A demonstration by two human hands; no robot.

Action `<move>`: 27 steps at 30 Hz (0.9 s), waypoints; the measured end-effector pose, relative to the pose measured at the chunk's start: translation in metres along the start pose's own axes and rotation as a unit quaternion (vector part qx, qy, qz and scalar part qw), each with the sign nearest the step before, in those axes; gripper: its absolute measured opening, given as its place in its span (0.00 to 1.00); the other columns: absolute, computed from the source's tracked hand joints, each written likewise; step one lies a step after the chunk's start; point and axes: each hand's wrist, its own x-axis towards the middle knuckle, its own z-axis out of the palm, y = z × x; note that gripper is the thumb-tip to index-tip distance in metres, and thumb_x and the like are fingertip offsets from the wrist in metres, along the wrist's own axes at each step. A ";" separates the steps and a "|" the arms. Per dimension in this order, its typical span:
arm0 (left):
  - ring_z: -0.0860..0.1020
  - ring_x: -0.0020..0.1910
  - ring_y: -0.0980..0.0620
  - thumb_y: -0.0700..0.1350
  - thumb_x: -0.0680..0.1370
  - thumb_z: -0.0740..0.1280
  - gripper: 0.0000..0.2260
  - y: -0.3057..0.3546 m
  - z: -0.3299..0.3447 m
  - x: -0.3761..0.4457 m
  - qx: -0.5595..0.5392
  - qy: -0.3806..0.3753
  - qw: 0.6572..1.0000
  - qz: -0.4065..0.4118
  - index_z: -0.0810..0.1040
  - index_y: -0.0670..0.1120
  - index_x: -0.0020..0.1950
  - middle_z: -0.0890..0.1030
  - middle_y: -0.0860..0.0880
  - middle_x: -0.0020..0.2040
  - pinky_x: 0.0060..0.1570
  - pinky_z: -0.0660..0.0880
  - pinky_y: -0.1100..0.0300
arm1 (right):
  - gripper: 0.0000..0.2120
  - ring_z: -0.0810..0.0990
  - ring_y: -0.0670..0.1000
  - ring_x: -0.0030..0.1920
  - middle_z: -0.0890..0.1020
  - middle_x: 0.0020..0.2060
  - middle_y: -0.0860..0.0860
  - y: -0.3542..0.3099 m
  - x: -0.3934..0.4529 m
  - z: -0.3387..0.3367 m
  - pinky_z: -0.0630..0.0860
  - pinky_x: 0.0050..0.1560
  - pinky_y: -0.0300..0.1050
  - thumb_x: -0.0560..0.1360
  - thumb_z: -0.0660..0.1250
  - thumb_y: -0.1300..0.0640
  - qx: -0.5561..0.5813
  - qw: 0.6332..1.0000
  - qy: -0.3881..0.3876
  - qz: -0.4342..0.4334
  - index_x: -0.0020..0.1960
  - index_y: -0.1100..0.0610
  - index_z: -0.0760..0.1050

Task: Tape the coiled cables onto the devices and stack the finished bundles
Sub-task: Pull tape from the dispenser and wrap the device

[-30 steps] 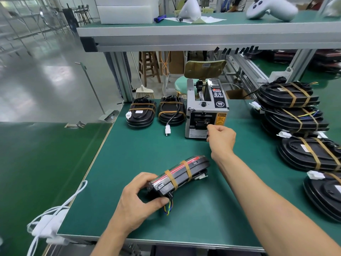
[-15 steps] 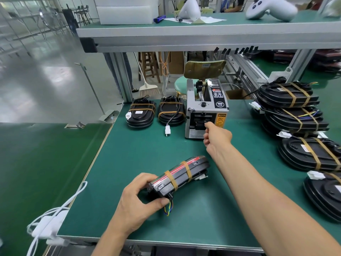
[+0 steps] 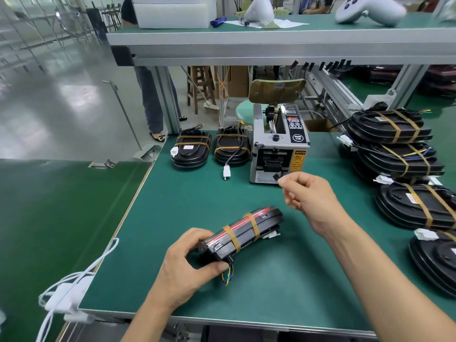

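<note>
- The device (image 3: 243, 232), a black unit with a red stripe and two tan tape bands across it, is propped on its long edge on the green worktop (image 3: 283, 280), near the front edge.
- Its long axis runs diagonally, from the near-left end up to the far-right end; coloured wires (image 3: 228, 276) hang from the near-left end.
- The left hand (image 3: 187, 265) has its grip clamped on that near-left end, thumb under and fingers curled over the top.
- The right hand (image 3: 307, 193) hovers apart from the device, in front of the tape dispenser (image 3: 277, 146), finger and thumb pinched together on a small dark piece of tape (image 3: 276, 176).
- Two taped bundles (image 3: 191, 150) lie left of the dispenser.
- More taped bundles are stacked (image 3: 392, 141) along the worktop's right side.
</note>
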 end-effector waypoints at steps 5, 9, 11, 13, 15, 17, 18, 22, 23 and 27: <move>0.83 0.56 0.40 0.63 0.71 0.82 0.26 -0.001 0.000 -0.001 -0.004 0.006 1.000 0.000 0.83 0.51 0.62 0.84 0.46 0.55 0.58 0.78 0.34 | 0.05 0.76 0.52 0.33 0.80 0.30 0.53 -0.028 -0.031 -0.008 0.72 0.33 0.39 0.71 0.75 0.52 -0.057 0.994 -0.079 -0.041 0.39 0.52 0.83; 0.83 0.56 0.40 0.62 0.71 0.83 0.26 0.000 0.000 -0.001 -0.005 0.007 1.000 -0.004 0.83 0.50 0.62 0.84 0.46 0.55 0.59 0.78 0.33 | 0.02 0.78 0.52 0.33 0.81 0.32 0.53 -0.034 -0.040 -0.005 0.72 0.32 0.39 0.70 0.75 0.53 -0.035 0.995 -0.086 -0.042 0.41 0.51 0.85; 0.83 0.56 0.40 0.63 0.71 0.82 0.26 0.001 0.000 -0.001 -0.007 0.007 1.000 -0.004 0.83 0.51 0.62 0.84 0.46 0.55 0.59 0.77 0.33 | 0.01 0.78 0.52 0.32 0.81 0.32 0.54 -0.034 -0.043 -0.003 0.73 0.32 0.38 0.70 0.76 0.54 -0.021 0.995 -0.087 -0.041 0.41 0.50 0.85; 0.82 0.56 0.40 0.63 0.71 0.82 0.26 0.001 0.000 -0.001 -0.007 0.006 1.000 -0.004 0.83 0.51 0.62 0.84 0.46 0.55 0.59 0.77 0.33 | 0.02 0.78 0.53 0.33 0.81 0.32 0.55 -0.033 -0.047 -0.002 0.73 0.33 0.39 0.70 0.76 0.53 -0.012 0.995 -0.089 -0.041 0.41 0.51 0.85; 0.82 0.56 0.40 0.64 0.71 0.82 0.26 0.001 0.000 -0.001 -0.006 0.006 1.000 -0.004 0.83 0.51 0.62 0.84 0.46 0.56 0.59 0.77 0.33 | 0.05 0.77 0.52 0.32 0.81 0.32 0.55 -0.032 -0.051 -0.003 0.74 0.33 0.39 0.70 0.76 0.51 0.006 0.995 -0.094 -0.044 0.40 0.51 0.84; 0.82 0.56 0.40 0.64 0.71 0.82 0.27 0.001 0.001 -0.001 -0.007 0.007 1.000 -0.004 0.83 0.51 0.62 0.84 0.46 0.56 0.59 0.77 0.33 | 0.07 0.77 0.51 0.31 0.79 0.32 0.54 -0.031 -0.054 -0.004 0.73 0.33 0.39 0.71 0.76 0.51 0.052 0.992 -0.108 -0.040 0.37 0.52 0.81; 0.82 0.56 0.40 0.64 0.71 0.82 0.27 0.001 0.001 -0.001 -0.007 0.007 1.000 -0.004 0.83 0.51 0.62 0.84 0.46 0.56 0.59 0.77 0.33 | 0.08 0.76 0.51 0.31 0.79 0.32 0.54 -0.031 -0.055 -0.003 0.73 0.33 0.39 0.72 0.75 0.52 0.076 0.990 -0.113 -0.037 0.37 0.52 0.80; 0.82 0.56 0.40 0.63 0.71 0.82 0.26 0.002 0.000 -0.001 -0.007 0.007 1.000 -0.005 0.83 0.51 0.62 0.84 0.46 0.55 0.59 0.77 0.33 | 0.10 0.76 0.51 0.31 0.78 0.32 0.55 -0.031 -0.060 0.000 0.73 0.34 0.40 0.77 0.73 0.58 0.053 0.987 -0.142 -0.055 0.37 0.53 0.78; 0.82 0.56 0.40 0.64 0.71 0.82 0.26 0.003 0.000 -0.001 -0.006 0.006 1.000 -0.005 0.83 0.51 0.62 0.84 0.46 0.55 0.59 0.77 0.33 | 0.11 0.77 0.51 0.32 0.80 0.32 0.56 -0.033 -0.061 0.001 0.73 0.36 0.41 0.78 0.72 0.59 0.018 0.983 -0.167 -0.068 0.38 0.53 0.78; 0.83 0.56 0.40 0.64 0.71 0.82 0.25 0.006 0.001 -0.001 -0.009 0.008 1.000 -0.006 0.84 0.53 0.61 0.84 0.46 0.55 0.58 0.77 0.33 | 0.09 0.76 0.44 0.32 0.84 0.33 0.51 -0.048 -0.062 0.007 0.70 0.35 0.33 0.80 0.70 0.50 -0.190 0.936 -0.280 -0.094 0.42 0.50 0.77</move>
